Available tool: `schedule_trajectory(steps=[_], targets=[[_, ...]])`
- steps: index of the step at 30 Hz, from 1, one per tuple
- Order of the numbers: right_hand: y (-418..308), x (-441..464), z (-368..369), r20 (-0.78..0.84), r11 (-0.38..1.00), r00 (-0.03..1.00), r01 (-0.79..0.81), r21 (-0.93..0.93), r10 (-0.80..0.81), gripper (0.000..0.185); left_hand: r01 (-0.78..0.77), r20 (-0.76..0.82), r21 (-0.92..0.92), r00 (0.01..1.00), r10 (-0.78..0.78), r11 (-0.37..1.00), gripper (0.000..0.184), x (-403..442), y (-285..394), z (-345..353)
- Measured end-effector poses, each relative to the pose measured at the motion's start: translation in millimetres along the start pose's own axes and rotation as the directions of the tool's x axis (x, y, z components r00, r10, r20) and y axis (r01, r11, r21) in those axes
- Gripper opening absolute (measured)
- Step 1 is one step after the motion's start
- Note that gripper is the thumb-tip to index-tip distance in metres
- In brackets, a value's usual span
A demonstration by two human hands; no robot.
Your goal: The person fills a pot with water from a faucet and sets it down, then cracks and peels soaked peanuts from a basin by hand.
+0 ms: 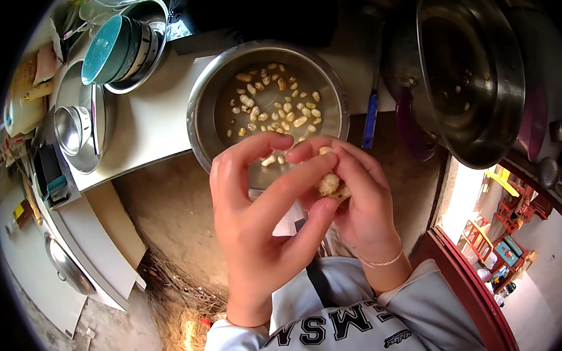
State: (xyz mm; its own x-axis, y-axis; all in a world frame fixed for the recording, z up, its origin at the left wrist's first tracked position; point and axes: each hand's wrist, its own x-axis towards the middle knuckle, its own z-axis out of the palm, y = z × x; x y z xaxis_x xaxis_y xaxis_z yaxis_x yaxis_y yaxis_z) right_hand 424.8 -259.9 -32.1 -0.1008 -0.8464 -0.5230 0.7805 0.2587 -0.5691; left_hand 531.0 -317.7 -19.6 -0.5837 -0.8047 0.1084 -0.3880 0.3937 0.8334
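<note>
In front of my chest, both hands come together over a peanut (328,185). My left hand (251,209) reaches in from the left, its thumb and a fingertip pinched at the peanut while another finger curls above. My right hand (366,202) holds the same peanut from the right with bent fingers, which cover part of it. Just beyond the hands is a wide metal basin (194,110), with many pale peanuts (288,107) lying in what looks like shallow water. Its near rim is partly hidden behind my fingers.
Stacked teal bowls (103,51) and a small metal cup (69,130) are at the left of the white counter (156,128). A blue-handled tool (371,120) lies right of the basin. A large metal pan (474,67) stands tilted farther right. A lid (69,265) is at lower left.
</note>
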Motion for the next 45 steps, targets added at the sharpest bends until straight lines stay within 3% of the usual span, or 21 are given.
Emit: schedule_trajectory(steps=[3, 5, 7, 11, 14, 18, 21, 23, 24, 26, 27, 28, 30, 31, 32, 34, 38, 39, 41, 44, 45], targets=[[2.6, 3.8, 9.2, -0.221, 0.999, 0.975, 0.003, -0.044, -0.013, 0.032, 0.044, -0.04, -0.064, 0.998, -0.046, 0.997, 0.025, -3.2, -6.9, 3.2], [5.9, 5.7, 1.5, -0.078, 0.997, 0.997, -0.011, -0.073, 0.006, 0.031, 0.11, -0.202, -0.418, 0.957, -0.21, 0.902, 0.026, -7.4, -11.3, 6.9], [4.9, 10.7, -0.9, 0.026, 0.999, 1.0, -0.012, -0.039, 0.013, 0.03, 0.114, -0.257, -0.787, 0.833, -0.49, 0.607, 0.034, -13.5, -15.6, 4.1], [9.0, 20.9, -3.7, 0.147, 0.995, 0.989, -0.013, 0.096, -0.001, 0.026, 0.1, -0.326, -0.812, 0.739, -0.589, 0.575, 0.036, -12.2, -22.3, -6.3], [15.2, 30.4, 1.9, 0.18, 0.987, 0.983, -0.007, 0.161, -0.023, 0.021, 0.1, -0.187, -0.872, 0.837, -0.514, 0.48, 0.028, -15.2, -37.4, -4.7], [26.9, 54.3, -4.9, -0.077, 0.997, 0.995, -0.066, -0.034, 0.063, 0.014, 0.095, -0.075, -0.953, 0.847, -0.526, 0.289, 0.031, -9.7, -59.9, 2.2], [48.9, 90.1, -23.7, -0.238, 0.949, 0.971, -0.085, -0.304, 0.011, 0.013, 0.157, 0.184, -0.983, 0.761, -0.622, -0.098, 0.034, -4.2, -67.2, -2.9], [73.9, 115.4, -46.7, -0.286, 0.732, 0.937, -0.053, -0.68, -0.198, 0.014, 0.197, 0.185, -0.979, 0.738, -0.649, -0.054, 0.034, -2.6, -68.3, -5.4], [83.0, 123.7, -53.9, -0.288, 0.731, 0.939, -0.062, -0.679, -0.189, 0.014, 0.239, 0.185, -0.971, 0.725, -0.663, -0.009, 0.034, -2.4, -70.3, -5.9], [93.2, 134.5, -58.3, -0.214, 0.219, 0.881, -0.13, -0.967, -0.422, 0.016, 0.244, 0.204, -0.97, 0.753, -0.626, -0.024, 0.034, -1.3, -76.7, -6.5], [97.6, 137.7, -58.7, -0.261, 0.163, 0.872, -0.211, -0.964, -0.415, 0.015, 0.274, 0.233, -0.961, 0.743, -0.627, -0.032, 0.034, 0.7, -78.4, -6.1], [101.7, 139.1, -62.7, -0.263, 0.158, 0.873, -0.216, -0.963, -0.41, 0.015, 0.305, 0.262, -0.952, 0.732, -0.628, -0.042, 0.034, 1.1, -80.6, -6.1], [115.2, 142.7, -79.9, -0.097, 0.314, 0.937, 0.014, -0.949, -0.336, 0.018, 0.323, 0.3, -0.944, 0.742, -0.6, -0.073, 0.033, -1.1, -86.9, -7.7], [126.4, 147.3, -91.2, -0.066, 0.509, 0.958, 0.089, -0.856, -0.279, 0.016, 0.306, 0.277, -0.95, 0.74, -0.613, -0.06, 0.036, -0.9, -88.1, -7.6], [115.9, 143.2, -75.1, -0.065, 0.507, 0.959, 0.087, -0.857, -0.275, 0.016, 0.29, 0.253, -0.956, 0.737, -0.627, -0.046, 0.038, -1.1, -89.0, -7.9], [86.4, 122.0, -39.9, -0.263, 0.891, 0.963, -0.075, -0.449, -0.051, 0.012, 0.309, 0.206, -0.95, 0.736, -0.645, 0.048, 0.036, -2.3, -90.6, -8.8], [60.3, 86.6, -9.9, -0.068, 0.838, 0.952, 0.226, -0.496, -0.297, 0.01, 0.312, 0.102, -0.918, 0.783, -0.614, 0.245, 0.032, -7.4, -94.4, -6.2], [58.0, 81.5, -5.5, -0.07, 0.837, 0.952, 0.225, -0.499, -0.298, 0.01, 0.312, 0.105, -0.919, 0.783, -0.614, 0.241, 0.032, -7.2, -93.8, -7.3], [54.5, 75.9, 2.8, 0.19, 0.585, 0.821, 0.526, -0.617, -0.538, 0.014, 0.318, 0.214, -0.946, 0.762, -0.612, 0.065, 0.031, -6.7, -92.5, -11.6], [51.9, 77.7, 11.9, 0.333, 0.367, 0.787, 0.557, -0.745, -0.52, 0.012, 0.323, 0.27, -0.946, 0.774, -0.573, -0.009, 0.032, -8.8, -91.9, -11.7], [52.3, 80.6, 10.5, 0.334, 0.366, 0.788, 0.557, -0.746, -0.518, 0.012, 0.325, 0.232, -0.943, 0.801, -0.552, 0.075, 0.034, -10.6, -93.1, -9.9]])
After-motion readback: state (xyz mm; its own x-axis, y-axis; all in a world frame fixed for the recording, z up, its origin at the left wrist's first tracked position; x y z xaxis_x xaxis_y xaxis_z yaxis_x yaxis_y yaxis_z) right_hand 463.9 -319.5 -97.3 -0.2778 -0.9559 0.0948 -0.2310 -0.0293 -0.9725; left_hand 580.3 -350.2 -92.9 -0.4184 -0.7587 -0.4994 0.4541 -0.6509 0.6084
